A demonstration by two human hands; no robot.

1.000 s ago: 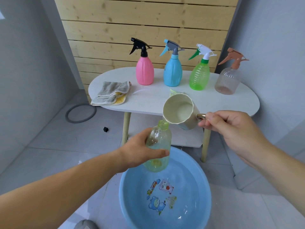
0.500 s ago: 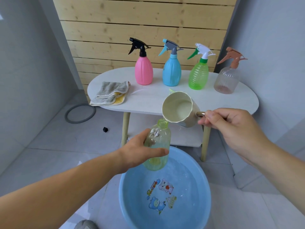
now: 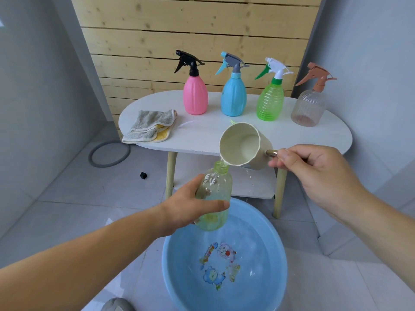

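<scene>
Bottle [image 3: 216,194] gripped upright in left hand [image 3: 190,207] over basin [image 3: 278,254]; right hand [image 3: 314,169] grips tilted cup [image 3: 243,145] handle, rim at bottle mouth.

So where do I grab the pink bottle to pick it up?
Probably the narrow neck just under the black sprayer: the pink bottle is slimmest there and the sprayer would stop a slip. It stands upright on the table, so come from the front or the left; the wall is behind it and the blue bottle stands on its right.
</scene>
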